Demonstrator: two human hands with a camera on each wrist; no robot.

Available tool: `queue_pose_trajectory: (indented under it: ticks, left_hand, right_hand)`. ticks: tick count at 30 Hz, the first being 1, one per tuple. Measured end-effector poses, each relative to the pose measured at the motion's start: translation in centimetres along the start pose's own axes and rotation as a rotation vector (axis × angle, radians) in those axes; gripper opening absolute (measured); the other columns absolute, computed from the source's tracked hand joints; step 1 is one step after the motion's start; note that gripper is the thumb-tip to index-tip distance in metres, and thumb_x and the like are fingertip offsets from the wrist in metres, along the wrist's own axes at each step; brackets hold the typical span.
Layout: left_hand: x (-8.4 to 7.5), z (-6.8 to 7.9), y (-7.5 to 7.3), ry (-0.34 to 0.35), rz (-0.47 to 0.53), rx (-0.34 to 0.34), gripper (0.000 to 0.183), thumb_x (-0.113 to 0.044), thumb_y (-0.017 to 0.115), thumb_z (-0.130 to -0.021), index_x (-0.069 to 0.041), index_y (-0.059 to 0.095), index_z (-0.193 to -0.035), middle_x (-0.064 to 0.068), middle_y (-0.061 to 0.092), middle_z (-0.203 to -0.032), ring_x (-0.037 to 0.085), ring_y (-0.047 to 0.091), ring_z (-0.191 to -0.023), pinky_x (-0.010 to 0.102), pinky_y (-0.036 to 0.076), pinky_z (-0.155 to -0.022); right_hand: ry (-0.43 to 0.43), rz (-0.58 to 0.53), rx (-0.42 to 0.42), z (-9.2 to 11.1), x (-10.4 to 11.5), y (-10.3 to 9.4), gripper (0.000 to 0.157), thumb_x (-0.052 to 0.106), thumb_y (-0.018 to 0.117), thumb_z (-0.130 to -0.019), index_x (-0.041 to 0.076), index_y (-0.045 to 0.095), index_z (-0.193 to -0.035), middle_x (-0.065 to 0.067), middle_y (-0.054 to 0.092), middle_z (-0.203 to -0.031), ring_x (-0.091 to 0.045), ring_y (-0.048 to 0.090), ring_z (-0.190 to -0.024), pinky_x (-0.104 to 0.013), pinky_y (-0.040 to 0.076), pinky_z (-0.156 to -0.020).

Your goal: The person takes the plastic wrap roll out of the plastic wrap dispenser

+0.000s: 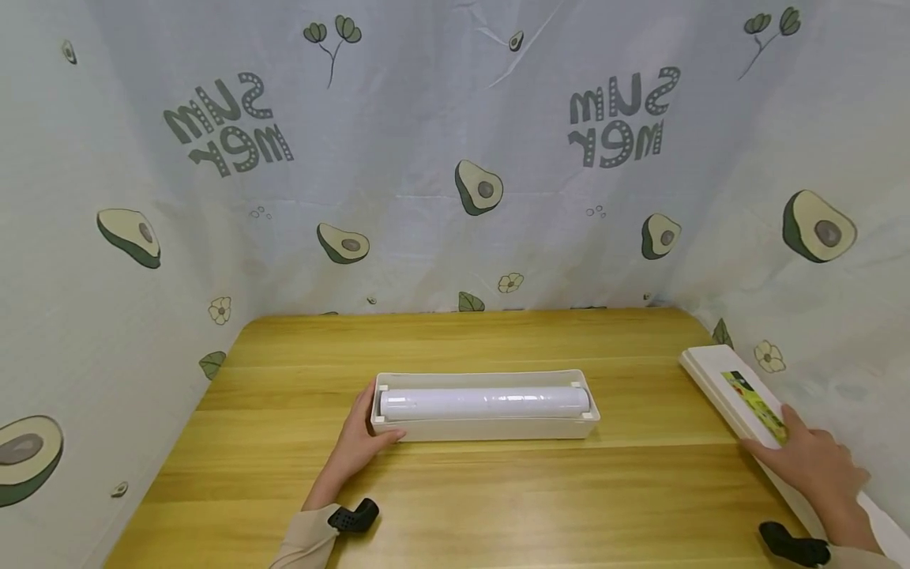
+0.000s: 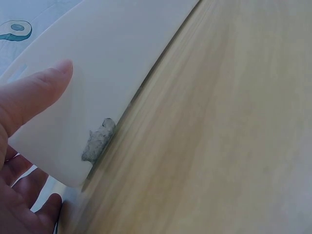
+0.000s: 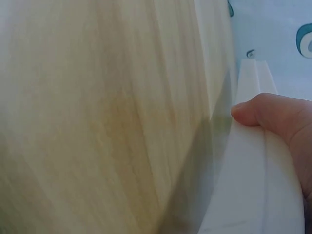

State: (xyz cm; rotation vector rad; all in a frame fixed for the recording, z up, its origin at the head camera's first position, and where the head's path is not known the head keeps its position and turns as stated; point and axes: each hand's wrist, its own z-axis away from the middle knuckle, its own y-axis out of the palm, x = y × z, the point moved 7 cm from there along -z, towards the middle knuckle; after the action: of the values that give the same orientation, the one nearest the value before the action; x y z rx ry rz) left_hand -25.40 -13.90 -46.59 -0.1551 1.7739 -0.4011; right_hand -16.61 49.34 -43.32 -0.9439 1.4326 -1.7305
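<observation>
A long white tray [image 1: 498, 431] lies across the middle of the wooden table [image 1: 498, 506], with a white roll of film [image 1: 483, 402] lying in it. My left hand [image 1: 362, 438] grips the tray's left end, the thumb [image 2: 34, 92] lying on its front wall [image 2: 122, 58] and the fingers round the end. A grey smudge [image 2: 99, 139] marks the tray's lower corner. At the table's right edge lies a long white lid [image 1: 718, 379] with a green and yellow label. My right hand [image 1: 810, 458] holds its near part, the thumb [image 3: 273, 114] on its side [image 3: 248, 195].
A pale cloth printed with avocados [image 1: 479, 187] hangs close round the table at the back and on both sides. Bare wood lies before and behind the tray. Black wrist mounts [image 1: 353, 517] show at the bottom edge.
</observation>
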Motion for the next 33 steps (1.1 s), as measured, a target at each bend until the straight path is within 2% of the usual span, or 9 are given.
queue_pose_trajectory:
  ticks: [7, 13, 16, 24, 33]
  left_hand:
    - [0.1, -0.1, 0.0, -0.017, -0.013, 0.01, 0.095, -0.014, 0.079, -0.073, -0.009, 0.022, -0.149, 0.015, 0.036, -0.145, 0.027, 0.042, -0.129, 0.024, 0.038, -0.105]
    - [0.3, 0.0, 0.1, -0.039, -0.033, 0.01, 0.097, -0.017, 0.08, -0.073, -0.009, 0.02, -0.15, 0.016, 0.034, -0.146, 0.029, 0.039, -0.131, 0.047, 0.032, -0.11]
    - [0.4, -0.1, 0.1, -0.037, -0.037, 0.01, 0.097, -0.017, 0.079, -0.074, -0.008, 0.02, -0.15, 0.017, 0.034, -0.146, 0.031, 0.039, -0.132, 0.051, 0.03, -0.11]
    - [0.5, -0.2, 0.0, -0.047, -0.045, 0.005, 0.098, -0.017, 0.08, -0.073, -0.008, 0.021, -0.15, 0.016, 0.037, -0.143, 0.029, 0.041, -0.13, 0.042, 0.033, -0.11]
    - [0.7, -0.2, 0.0, -0.03, -0.041, 0.001, 0.096, -0.018, 0.08, -0.073, -0.009, 0.022, -0.149, 0.015, 0.038, -0.144, 0.028, 0.042, -0.129, 0.042, 0.035, -0.108]
  right_hand:
    - [0.056, 0.023, 0.056, -0.5, -1.6, 1.4, 0.115, 0.073, 0.049, -0.078, -0.004, -0.003, -0.145, -0.048, 0.038, -0.109, -0.059, 0.047, -0.088, -0.065, 0.039, -0.071]
    - [0.085, 0.04, 0.077, -0.2, -1.7, 1.7, 0.113, 0.071, 0.048, -0.079, -0.006, -0.004, -0.144, -0.048, 0.037, -0.111, -0.058, 0.048, -0.091, -0.065, 0.04, -0.075]
    - [0.095, 0.044, 0.087, -0.1, -1.7, 1.6, 0.113, 0.071, 0.047, -0.08, -0.006, -0.005, -0.143, -0.048, 0.037, -0.112, -0.059, 0.047, -0.094, -0.067, 0.039, -0.077]
    - [0.117, 0.033, 0.1, -0.2, -2.1, 1.9, 0.113, 0.071, 0.048, -0.079, -0.006, -0.005, -0.143, -0.048, 0.035, -0.113, -0.06, 0.045, -0.098, -0.069, 0.037, -0.081]
    - [0.11, 0.064, 0.096, -0.8, -2.7, 2.4, 0.117, 0.076, 0.047, -0.077, -0.007, -0.004, -0.144, -0.046, 0.041, -0.109, -0.049, 0.051, -0.086, -0.06, 0.042, -0.073]
